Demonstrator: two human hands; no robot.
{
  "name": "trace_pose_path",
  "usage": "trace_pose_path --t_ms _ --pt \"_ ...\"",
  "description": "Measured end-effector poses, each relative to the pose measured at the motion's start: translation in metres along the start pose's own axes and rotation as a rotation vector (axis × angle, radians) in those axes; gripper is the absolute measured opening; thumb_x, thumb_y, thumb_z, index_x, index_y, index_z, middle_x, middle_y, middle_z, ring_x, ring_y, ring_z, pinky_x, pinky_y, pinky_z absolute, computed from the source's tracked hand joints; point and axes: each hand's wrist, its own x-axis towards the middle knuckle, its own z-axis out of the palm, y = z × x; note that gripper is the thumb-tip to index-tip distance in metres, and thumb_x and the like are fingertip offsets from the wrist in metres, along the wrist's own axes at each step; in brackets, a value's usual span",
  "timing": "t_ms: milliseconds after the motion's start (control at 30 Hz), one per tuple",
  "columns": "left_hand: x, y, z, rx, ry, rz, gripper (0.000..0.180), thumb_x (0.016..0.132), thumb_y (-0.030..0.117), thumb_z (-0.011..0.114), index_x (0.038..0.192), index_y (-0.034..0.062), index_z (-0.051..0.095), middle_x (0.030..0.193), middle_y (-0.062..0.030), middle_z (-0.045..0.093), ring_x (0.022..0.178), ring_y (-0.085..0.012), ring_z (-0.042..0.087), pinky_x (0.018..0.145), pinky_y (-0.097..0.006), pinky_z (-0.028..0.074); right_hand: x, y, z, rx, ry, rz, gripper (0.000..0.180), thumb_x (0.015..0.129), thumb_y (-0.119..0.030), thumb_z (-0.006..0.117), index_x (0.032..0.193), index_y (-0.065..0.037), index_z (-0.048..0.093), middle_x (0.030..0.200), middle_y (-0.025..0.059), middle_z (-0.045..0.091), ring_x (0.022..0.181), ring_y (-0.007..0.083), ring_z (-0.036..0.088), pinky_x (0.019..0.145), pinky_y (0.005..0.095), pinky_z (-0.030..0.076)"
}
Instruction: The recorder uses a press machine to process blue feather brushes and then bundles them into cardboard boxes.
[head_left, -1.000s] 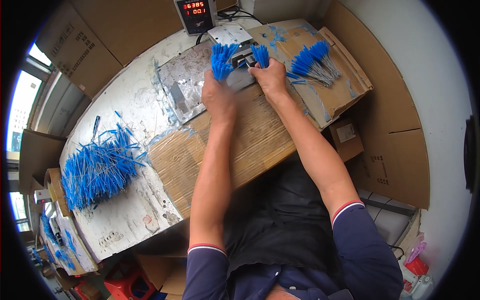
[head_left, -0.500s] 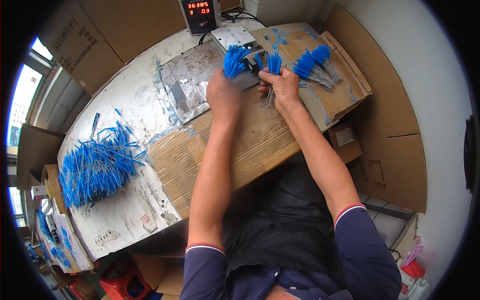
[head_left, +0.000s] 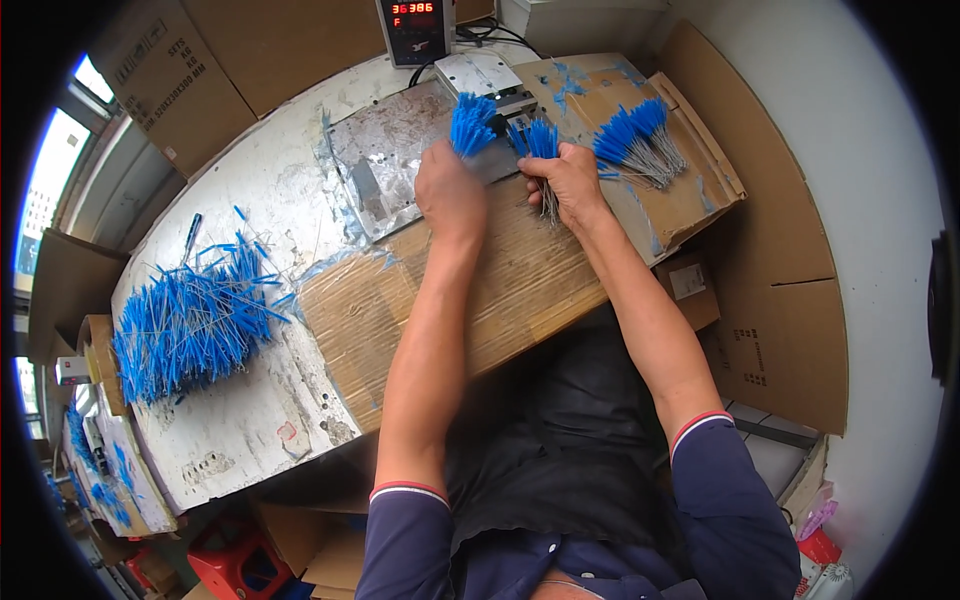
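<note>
The person's left hand [head_left: 450, 192] is closed around a bunch of blue-tipped wires [head_left: 472, 122], its fingers wrapped tight so that the blue ends fan upward above the knuckles, just in front of the small grey machine [head_left: 482, 76] at the far edge of the surface [head_left: 250, 420]. The right hand [head_left: 568, 182] lies just to the right of the left one, its fingers pinched narrowly on a smaller bunch [head_left: 541, 145] whose blue tips point toward the machine and whose bare metal tails hang down past the palm. Both hands hover over the seam where a scuffed metal plate [head_left: 385, 160], lying left of the machine, meets a sheet of corrugated cardboard [head_left: 500, 290] that covers the near part of the surface. Farther right of the machine, a finished-looking heap of blue-tipped wires [head_left: 640, 140] lies on another cardboard sheet, well apart from the hands. Far to the left of the machine, near the surface's left edge, spreads a large loose pile of blue wires [head_left: 190, 320]. A black box with a red digital display [head_left: 416, 28] stands just behind the machine.
</note>
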Motion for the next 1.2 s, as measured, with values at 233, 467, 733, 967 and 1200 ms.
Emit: trace_pose_path --t_ms 233,467,733,967,1200 --pt "0.004 -0.002 -0.001 -0.116 0.112 -0.075 0.016 0.088 0.000 0.058 0.104 0.0016 0.060 0.098 -0.0197 0.064 0.090 -0.0429 0.065 0.077 -0.051 0.051 0.017 0.002 0.014 -0.119 0.096 -0.048 0.015 0.078 -0.002 0.075 0.085 0.001 0.063 0.070 0.0066 0.064 0.052 0.0127 0.058 0.043 0.0261 0.048" --pt "0.003 -0.007 -0.002 -0.140 0.142 -0.088 0.016 0.086 -0.001 0.061 0.102 0.0020 0.060 0.096 -0.0187 0.065 0.091 -0.0424 0.064 0.077 -0.051 0.050 0.017 0.003 0.028 -0.204 0.177 -0.111 0.011 0.077 0.001 0.074 0.081 0.002 0.064 0.065 0.0079 0.064 0.047 0.0135 0.058 0.039 0.0279 0.047" --pt "0.003 -0.006 -0.002 -0.164 0.160 -0.117 0.018 0.086 0.001 0.064 0.103 0.0034 0.060 0.089 -0.0211 0.068 0.087 -0.0446 0.064 0.076 -0.054 0.048 0.018 0.001 0.030 -0.219 0.206 -0.092 0.015 0.080 0.000 0.077 0.086 0.002 0.063 0.068 0.0087 0.065 0.050 0.0142 0.062 0.042 0.0285 0.054" --pt "0.004 -0.005 -0.001 -0.147 0.121 -0.075 0.019 0.085 0.001 0.065 0.103 0.0037 0.059 0.088 -0.0215 0.069 0.086 -0.0445 0.065 0.076 -0.055 0.047 0.019 0.002 0.026 -0.066 0.207 -0.062 0.017 0.083 -0.001 0.077 0.089 0.001 0.062 0.074 0.0096 0.067 0.056 0.0161 0.065 0.045 0.0292 0.057" --pt "0.003 -0.006 0.001 -0.108 0.033 0.048 0.017 0.083 -0.002 0.060 0.100 0.0016 0.060 0.090 -0.0196 0.067 0.088 -0.0413 0.064 0.077 -0.051 0.047 0.011 0.010 0.013 0.134 0.094 -0.099 0.016 0.084 -0.001 0.077 0.093 0.001 0.064 0.082 0.0090 0.068 0.066 0.0170 0.068 0.054 0.0301 0.062"
